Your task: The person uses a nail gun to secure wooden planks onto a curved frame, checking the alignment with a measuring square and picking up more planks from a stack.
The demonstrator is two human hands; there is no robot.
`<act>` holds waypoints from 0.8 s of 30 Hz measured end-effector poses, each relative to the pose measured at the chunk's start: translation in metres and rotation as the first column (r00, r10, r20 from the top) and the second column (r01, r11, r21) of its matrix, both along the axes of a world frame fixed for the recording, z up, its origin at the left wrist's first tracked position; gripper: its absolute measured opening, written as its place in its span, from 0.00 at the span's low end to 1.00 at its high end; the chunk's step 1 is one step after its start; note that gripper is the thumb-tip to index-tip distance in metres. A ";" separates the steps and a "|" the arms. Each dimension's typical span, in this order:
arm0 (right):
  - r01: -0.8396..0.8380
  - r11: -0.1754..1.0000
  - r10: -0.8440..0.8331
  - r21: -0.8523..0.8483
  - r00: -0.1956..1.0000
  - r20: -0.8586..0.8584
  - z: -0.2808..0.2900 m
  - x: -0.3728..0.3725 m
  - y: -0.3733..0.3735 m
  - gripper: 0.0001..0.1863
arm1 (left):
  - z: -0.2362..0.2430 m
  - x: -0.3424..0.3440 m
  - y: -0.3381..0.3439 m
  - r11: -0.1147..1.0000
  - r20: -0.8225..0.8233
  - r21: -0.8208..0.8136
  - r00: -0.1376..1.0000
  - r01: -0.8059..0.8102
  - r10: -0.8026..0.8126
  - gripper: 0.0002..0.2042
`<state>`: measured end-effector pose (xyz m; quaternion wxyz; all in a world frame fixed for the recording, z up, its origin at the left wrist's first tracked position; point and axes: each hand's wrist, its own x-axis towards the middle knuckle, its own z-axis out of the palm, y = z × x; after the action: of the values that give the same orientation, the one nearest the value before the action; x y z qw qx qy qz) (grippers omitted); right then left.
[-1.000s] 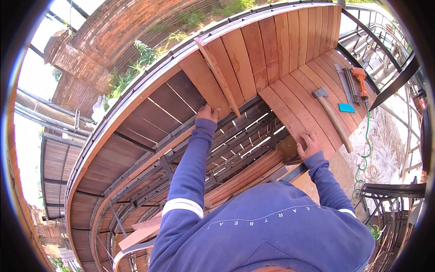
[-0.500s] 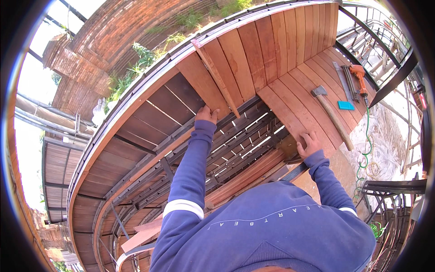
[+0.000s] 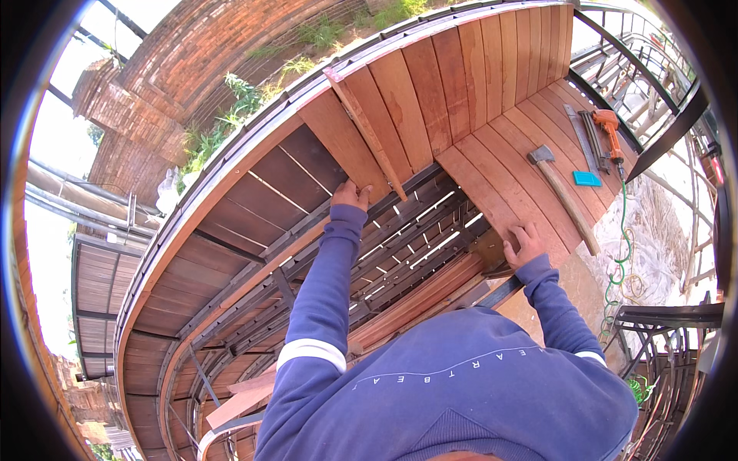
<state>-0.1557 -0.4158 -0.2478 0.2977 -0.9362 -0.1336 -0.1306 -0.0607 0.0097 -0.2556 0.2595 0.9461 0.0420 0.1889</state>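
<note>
we stand at a curved wooden structure (image 3: 165,296) on a dark metal frame, its planked left stretch sweeping around in an arc. past its outer rim we see a brick wall (image 3: 184,61) with green plants at its foot. on the right, upright planks (image 3: 430,92) line the back and meet a surface (image 3: 500,177) of reddish planks laid side by side. below, several long boards (image 3: 438,288) lie together under the open frame. we wear a blue sweatshirt (image 3: 477,407) with a white band on the left sleeve.

our wide board (image 3: 338,142) leans at the left end of the upright planks, over the dark backing. a narrow wooden strip (image 3: 367,132) runs along its right side. a green hose (image 3: 624,246) trails down from an orange power tool (image 3: 607,123) on the surface, and near them lies a hatchet (image 3: 570,206), handle toward us.

our left hand (image 3: 352,192) is at the board's lower end, fingers bent; we cannot tell if it pinches. our right hand (image 3: 524,244) rests on the surface's near edge, fingers spread and holding nothing. smallest is a teal case (image 3: 587,179), just beside the hatchet.
</note>
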 end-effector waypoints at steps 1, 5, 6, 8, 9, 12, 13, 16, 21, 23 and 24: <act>0.001 1.000 -0.001 0.003 1.000 -0.001 0.000 0.000 0.000 0.17 | 0.000 0.000 0.000 1.000 0.002 0.000 1.000 0.005 -0.005 0.15; 0.005 1.000 -0.005 0.006 1.000 -0.004 -0.002 0.000 -0.001 0.17 | 0.005 -0.002 -0.004 1.000 -0.025 0.007 1.000 -0.004 0.004 0.15; 0.006 1.000 -0.006 0.004 1.000 -0.004 -0.003 0.001 -0.001 0.17 | 0.003 -0.001 -0.003 1.000 -0.019 -0.004 1.000 -0.003 0.003 0.15; 0.004 1.000 -0.004 0.004 1.000 -0.002 -0.004 0.000 -0.001 0.17 | -0.001 0.000 -0.002 1.000 -0.009 -0.027 1.000 -0.012 0.012 0.15; 0.002 1.000 -0.002 0.004 1.000 0.000 -0.005 0.000 -0.001 0.17 | -0.002 -0.001 -0.001 0.999 -0.014 -0.029 1.000 -0.016 0.016 0.15; 0.023 1.000 -0.023 0.010 1.000 -0.015 -0.006 -0.001 -0.001 0.16 | -0.002 0.002 -0.003 0.999 -0.033 -0.047 0.999 -0.024 0.023 0.15; 0.023 1.000 -0.023 0.005 1.000 -0.021 -0.005 -0.002 -0.001 0.16 | -0.002 0.002 -0.002 0.998 -0.046 -0.060 0.999 -0.029 0.026 0.15; 0.019 1.000 -0.019 0.002 0.999 -0.027 -0.001 -0.002 -0.001 0.16 | 0.001 0.003 -0.001 0.989 -0.092 -0.141 0.995 -0.038 0.025 0.16; -0.010 1.000 0.009 0.029 1.000 0.015 -0.006 0.000 -0.002 0.16 | -0.003 0.005 0.003 0.965 -0.125 -0.256 0.992 -0.060 0.029 0.15; -0.005 1.000 0.005 0.022 1.000 0.009 -0.007 0.001 -0.002 0.16 | -0.005 0.007 0.006 0.979 -0.112 -0.189 0.992 -0.075 0.055 0.15; -0.003 1.000 0.003 0.018 1.000 0.006 -0.007 0.000 -0.002 0.16 | -0.007 0.008 0.007 0.975 -0.102 -0.217 0.994 -0.055 0.034 0.15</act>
<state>-0.1558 -0.4174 -0.2551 0.3060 -0.9329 -0.1346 -0.1341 -0.0526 0.0165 -0.2629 0.3559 0.9185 0.0965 0.1426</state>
